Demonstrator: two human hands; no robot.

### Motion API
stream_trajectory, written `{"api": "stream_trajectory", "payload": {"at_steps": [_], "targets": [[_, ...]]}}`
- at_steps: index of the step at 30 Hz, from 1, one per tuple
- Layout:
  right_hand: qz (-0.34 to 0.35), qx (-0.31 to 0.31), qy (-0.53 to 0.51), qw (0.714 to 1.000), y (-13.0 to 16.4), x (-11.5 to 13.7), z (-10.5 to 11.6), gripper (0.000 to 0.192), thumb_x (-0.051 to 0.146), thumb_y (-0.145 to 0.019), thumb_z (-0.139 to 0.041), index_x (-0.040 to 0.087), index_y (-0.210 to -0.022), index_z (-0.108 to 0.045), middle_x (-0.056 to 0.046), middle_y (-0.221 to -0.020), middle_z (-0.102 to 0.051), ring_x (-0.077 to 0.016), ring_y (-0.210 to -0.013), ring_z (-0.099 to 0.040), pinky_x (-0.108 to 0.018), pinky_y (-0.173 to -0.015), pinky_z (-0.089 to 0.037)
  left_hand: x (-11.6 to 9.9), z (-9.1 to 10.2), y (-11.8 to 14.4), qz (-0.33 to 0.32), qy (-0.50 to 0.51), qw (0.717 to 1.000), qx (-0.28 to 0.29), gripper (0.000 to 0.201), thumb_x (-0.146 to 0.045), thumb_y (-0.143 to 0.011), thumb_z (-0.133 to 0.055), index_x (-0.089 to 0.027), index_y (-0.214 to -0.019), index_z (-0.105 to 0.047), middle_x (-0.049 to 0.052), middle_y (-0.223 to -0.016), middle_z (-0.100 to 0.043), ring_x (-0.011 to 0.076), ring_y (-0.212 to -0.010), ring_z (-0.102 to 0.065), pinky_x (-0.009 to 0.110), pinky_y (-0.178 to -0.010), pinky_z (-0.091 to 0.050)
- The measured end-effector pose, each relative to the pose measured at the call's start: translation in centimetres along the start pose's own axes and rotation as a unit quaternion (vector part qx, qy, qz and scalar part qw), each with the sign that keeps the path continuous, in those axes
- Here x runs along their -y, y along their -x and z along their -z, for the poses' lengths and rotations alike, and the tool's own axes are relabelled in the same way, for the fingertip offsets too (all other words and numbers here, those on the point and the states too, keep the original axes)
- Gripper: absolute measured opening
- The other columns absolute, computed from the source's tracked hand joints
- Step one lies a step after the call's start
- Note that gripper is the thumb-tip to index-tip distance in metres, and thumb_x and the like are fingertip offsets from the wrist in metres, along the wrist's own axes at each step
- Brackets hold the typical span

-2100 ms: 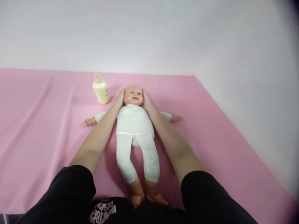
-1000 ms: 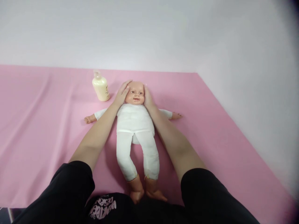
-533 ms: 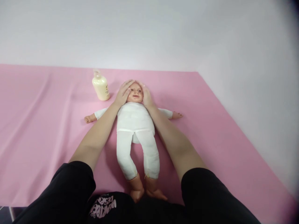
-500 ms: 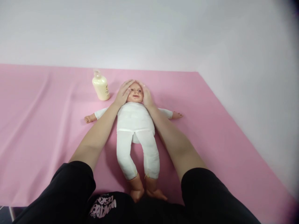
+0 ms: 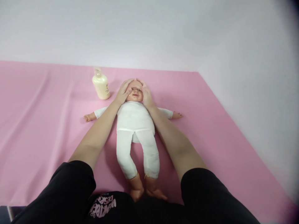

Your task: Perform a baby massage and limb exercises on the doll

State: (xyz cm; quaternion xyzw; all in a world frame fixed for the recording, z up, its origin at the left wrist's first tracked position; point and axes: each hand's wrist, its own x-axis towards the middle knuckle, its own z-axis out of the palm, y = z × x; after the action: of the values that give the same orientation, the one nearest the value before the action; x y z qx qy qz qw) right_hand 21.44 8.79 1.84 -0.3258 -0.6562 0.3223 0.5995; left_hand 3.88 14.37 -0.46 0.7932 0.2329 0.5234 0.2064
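Note:
A baby doll [image 5: 134, 119] in white clothes lies on its back on a pink sheet [image 5: 210, 130], arms spread, feet toward me. My left hand [image 5: 123, 91] lies flat over the left side of the doll's head and face. My right hand [image 5: 146, 93] covers the right side. The fingers of both hands rest on the forehead and over the eyes, fingertips nearly meeting. Only the doll's nose and mouth show between them.
A cream lotion bottle [image 5: 100, 85] with a pump top stands on the sheet just left of the doll's head. A white wall rises behind and to the right of the sheet. My black sleeves fill the bottom of the view.
My hands slid from the sides of the doll's head up onto its forehead and inward over its eyes, so more of the face is covered.

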Motion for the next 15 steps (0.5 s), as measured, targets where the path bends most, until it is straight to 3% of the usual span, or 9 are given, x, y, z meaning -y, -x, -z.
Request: {"api": "stream_trajectory", "payload": {"at_steps": [7,12,15], "targets": [[-0.014,0.022,0.024,0.999,0.0,0.6,0.2,0.069,0.080,-0.094,-0.031,0.031,-0.114,-0.075,0.001,-0.156,-0.049,-0.0242,-0.151,-0.038,-0.044,-0.131,-0.023,-1.2,0.3,0.1,-0.032,-0.063,0.997,0.033,0.091,-0.082,-0.082,-0.056,-0.023,-0.151,-0.049,0.019,-0.159,-0.045,0.0371,-0.149,-0.040,0.055,-0.124,-0.031],[-0.016,0.027,0.014,0.999,-0.1,0.4,0.2,0.058,0.072,-0.096,-0.041,0.033,-0.128,-0.069,0.002,-0.161,-0.044,-0.0244,-0.154,-0.033,-0.044,-0.131,-0.020,-0.9,0.1,0.1,-0.035,-0.057,0.997,0.024,0.078,-0.074,-0.093,-0.049,-0.025,-0.154,-0.045,0.016,-0.161,-0.043,0.0326,-0.152,-0.038,0.053,-0.125,-0.030],[-0.011,0.018,0.018,1.000,-0.2,0.0,0.2,0.065,0.073,-0.099,-0.034,0.031,-0.140,-0.061,0.000,-0.162,-0.043,-0.0226,-0.156,-0.031,-0.042,-0.132,-0.018,-0.6,0.0,0.1,-0.036,-0.052,0.998,0.016,0.075,-0.072,-0.095,-0.046,-0.026,-0.154,-0.045,0.015,-0.161,-0.043,0.0312,-0.152,-0.037,0.052,-0.126,-0.029]]}}
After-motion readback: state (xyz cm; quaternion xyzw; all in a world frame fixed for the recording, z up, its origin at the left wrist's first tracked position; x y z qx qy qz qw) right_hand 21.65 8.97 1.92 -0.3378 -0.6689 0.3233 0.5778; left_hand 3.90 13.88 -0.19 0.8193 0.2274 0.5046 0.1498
